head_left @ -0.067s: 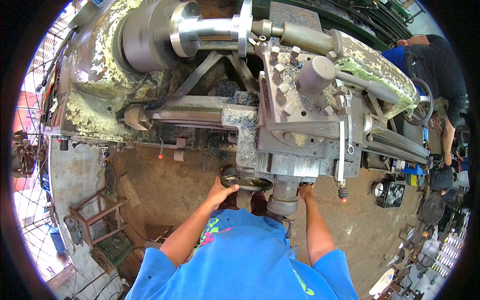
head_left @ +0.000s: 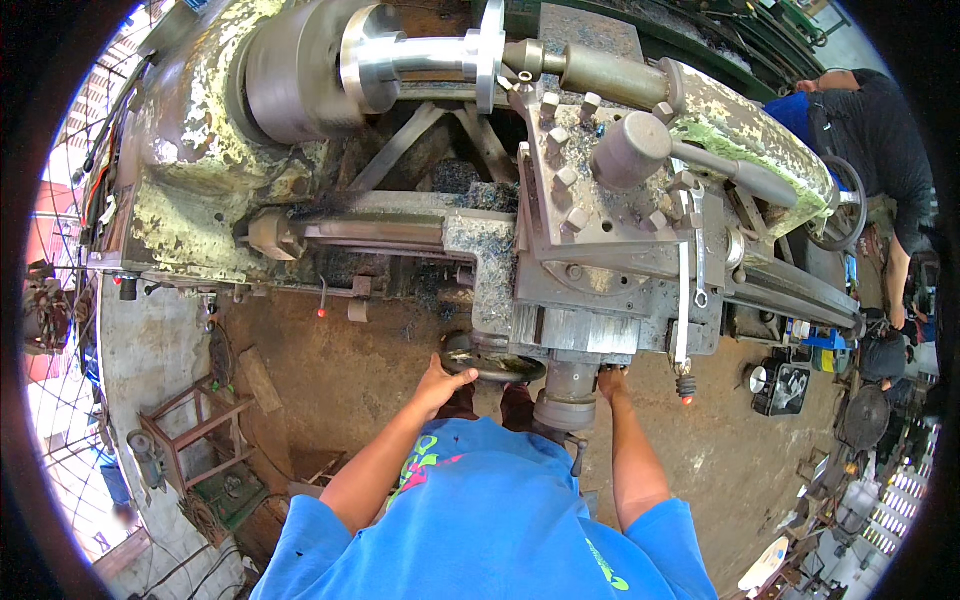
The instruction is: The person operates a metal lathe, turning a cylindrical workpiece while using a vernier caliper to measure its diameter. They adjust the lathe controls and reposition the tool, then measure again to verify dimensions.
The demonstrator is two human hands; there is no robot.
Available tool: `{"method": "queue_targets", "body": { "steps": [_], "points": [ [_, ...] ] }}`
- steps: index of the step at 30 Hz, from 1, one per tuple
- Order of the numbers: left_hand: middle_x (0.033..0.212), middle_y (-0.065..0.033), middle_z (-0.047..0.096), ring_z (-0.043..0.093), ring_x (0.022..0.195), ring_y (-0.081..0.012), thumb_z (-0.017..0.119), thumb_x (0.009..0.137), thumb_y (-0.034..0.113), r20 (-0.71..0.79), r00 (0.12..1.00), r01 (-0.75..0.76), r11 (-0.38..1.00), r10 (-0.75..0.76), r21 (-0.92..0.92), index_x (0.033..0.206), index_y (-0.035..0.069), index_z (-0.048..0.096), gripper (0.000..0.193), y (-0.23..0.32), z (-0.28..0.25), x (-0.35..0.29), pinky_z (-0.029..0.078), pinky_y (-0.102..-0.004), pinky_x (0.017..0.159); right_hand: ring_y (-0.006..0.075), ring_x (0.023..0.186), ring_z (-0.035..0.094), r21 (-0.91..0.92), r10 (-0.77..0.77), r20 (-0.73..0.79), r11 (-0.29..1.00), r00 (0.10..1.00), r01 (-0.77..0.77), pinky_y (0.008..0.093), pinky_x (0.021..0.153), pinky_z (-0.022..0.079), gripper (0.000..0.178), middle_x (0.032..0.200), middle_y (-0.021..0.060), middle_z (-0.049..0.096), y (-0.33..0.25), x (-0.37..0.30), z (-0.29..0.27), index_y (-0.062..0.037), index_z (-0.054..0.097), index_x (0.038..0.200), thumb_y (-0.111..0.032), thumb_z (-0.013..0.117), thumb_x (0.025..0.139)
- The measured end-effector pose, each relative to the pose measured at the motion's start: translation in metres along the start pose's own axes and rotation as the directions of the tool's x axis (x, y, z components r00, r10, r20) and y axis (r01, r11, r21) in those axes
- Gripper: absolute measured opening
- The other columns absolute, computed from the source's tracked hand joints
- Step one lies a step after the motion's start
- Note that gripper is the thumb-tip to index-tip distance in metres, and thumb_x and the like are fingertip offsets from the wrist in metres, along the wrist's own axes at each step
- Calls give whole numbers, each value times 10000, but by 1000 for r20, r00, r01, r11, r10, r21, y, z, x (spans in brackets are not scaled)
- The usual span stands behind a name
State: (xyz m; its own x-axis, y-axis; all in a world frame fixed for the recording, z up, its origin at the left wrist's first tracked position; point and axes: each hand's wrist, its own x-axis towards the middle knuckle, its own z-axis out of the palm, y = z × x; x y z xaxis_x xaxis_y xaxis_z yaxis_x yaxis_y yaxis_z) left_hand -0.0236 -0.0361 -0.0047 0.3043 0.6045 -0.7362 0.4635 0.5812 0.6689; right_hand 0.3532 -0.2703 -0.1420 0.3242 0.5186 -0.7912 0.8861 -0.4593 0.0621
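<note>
Curled around the rim of a dark handwheel (head_left: 492, 366), the left hand (head_left: 437, 383) grips it at the front of a big old lathe, just under the carriage and above the blue shirt (head_left: 490, 520). Beside it the right hand (head_left: 611, 381) reaches up under the front edge of the carriage, next to a grey round knob (head_left: 566, 402); its fingers are hidden, so whether it is closed on anything cannot be told. Below both arms lies a brown, stained workshop floor (head_left: 340, 370), with a rusty metal stand (head_left: 200, 430) off to the left and a small gauge (head_left: 758, 379) near dark boxes on the right. Compared with the moment before, nothing has visibly shifted: both hands sit in the same places and the carriage has not moved along the bed. Higher up, two wrenches (head_left: 690, 270) lie on the grey carriage (head_left: 610, 260), behind them the tool post (head_left: 632, 148) with its long handle. Dark metal chips (head_left: 470, 185) fill the hollow of the bed to the left of the carriage. Farther back a shiny steel flanged shaft (head_left: 430, 55) is held between the chuck (head_left: 290, 70) and the tailstock (head_left: 720, 110), whose green paint is flaking. At the far right another person in dark clothes (head_left: 885, 130) bends beside a large wheel (head_left: 840, 205).
</note>
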Motion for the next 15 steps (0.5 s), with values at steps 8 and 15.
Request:
{"method": "queue_targets", "body": {
  "steps": [8,15],
  "points": [
    [1450,-261,469,475,1332,-297,870,786,405,85,996,19,1000,-19,-1,1484,-104,152,1122,25,-4,-14,387,-368,1113,495,1509,201,150,-6,10,989,1000,5,826,1068,214,556,1659,153,271,3,2,0,-88,369,1563,-251,362,1031],
    [1433,-273,532,500,1351,-342,780,872,450,-33,999,-39,993,43,112,1506,-105,306,967,44,5,-37,383,-397,1130,502,1501,171,74,-1,68,997,998,-4,796,1104,158,528,1655,157,268,0,-5,-6,-114,362,1561,-258,312,1055]
  ]
}}
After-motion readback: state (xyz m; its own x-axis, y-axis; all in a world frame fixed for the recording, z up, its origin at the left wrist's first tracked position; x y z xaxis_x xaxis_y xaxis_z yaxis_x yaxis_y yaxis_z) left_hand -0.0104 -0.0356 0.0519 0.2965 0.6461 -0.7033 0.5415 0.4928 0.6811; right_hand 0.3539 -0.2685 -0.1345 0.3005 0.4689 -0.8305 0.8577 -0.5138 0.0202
